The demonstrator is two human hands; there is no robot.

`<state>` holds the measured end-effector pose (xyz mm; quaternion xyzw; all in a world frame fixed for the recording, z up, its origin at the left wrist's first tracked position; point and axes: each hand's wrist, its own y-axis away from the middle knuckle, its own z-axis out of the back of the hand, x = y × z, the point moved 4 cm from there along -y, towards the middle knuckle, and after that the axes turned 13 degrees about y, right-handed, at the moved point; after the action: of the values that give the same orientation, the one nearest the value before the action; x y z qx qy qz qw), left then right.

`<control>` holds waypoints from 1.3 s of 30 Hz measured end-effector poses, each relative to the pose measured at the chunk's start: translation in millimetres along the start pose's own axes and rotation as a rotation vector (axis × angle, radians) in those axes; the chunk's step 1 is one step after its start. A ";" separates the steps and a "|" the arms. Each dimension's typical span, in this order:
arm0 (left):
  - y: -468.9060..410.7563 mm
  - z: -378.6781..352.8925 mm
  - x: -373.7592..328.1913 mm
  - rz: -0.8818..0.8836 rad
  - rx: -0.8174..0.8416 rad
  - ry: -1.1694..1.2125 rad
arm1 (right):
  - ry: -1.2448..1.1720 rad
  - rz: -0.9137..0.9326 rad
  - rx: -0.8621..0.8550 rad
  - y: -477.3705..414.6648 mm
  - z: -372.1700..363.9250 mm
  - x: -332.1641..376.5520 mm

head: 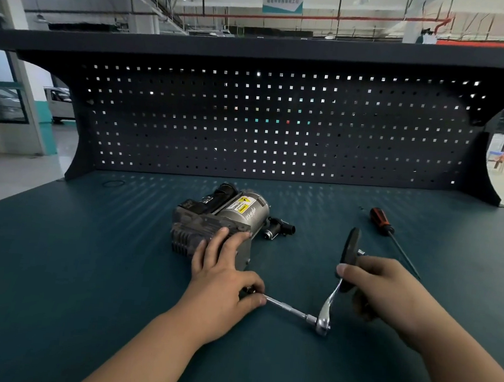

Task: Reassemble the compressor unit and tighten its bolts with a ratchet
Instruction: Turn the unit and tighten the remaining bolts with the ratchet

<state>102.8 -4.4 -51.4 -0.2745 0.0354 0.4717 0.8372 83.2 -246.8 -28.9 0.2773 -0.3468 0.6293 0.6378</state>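
The compressor unit (212,221), grey metal with a yellow warning label, lies on the green bench. My left hand (223,273) rests on its near end, fingers spread over the housing, while the thumb and forefinger pinch the tip of the ratchet's extension bar (286,307). The chrome ratchet (327,308) has its head low near the bench and its handle rising up to the right. My right hand (384,288) grips that black handle. The bolt under the socket is hidden by my left hand.
A small black fitting (278,228) lies just right of the compressor. A red-and-black screwdriver (387,231) lies at the far right. A thin O-ring (113,183) lies at the back left. A dark pegboard (265,125) walls the bench's rear.
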 end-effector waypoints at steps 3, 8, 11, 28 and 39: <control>-0.5 0.6 0.0 -0.002 -0.003 0.004 | -0.107 0.211 0.139 12.5 -0.4 18.9; 0.4 1.9 -1.0 -0.003 -0.008 0.009 | -0.110 0.291 0.443 25.7 -15.4 30.1; 0.6 2.6 -2.1 0.006 -0.013 0.004 | -0.161 0.225 0.342 18.8 -9.5 25.8; 0.7 3.8 -2.8 0.008 0.000 0.007 | -0.266 0.153 0.172 6.6 -4.6 13.5; 1.4 3.0 -2.1 0.014 -0.023 -0.001 | -0.262 0.225 0.273 12.4 -7.1 19.7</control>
<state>99.9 -4.0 -48.7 -0.2838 0.0314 0.4780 0.8307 70.9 -228.5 -18.6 0.4003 -0.3670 0.6962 0.4695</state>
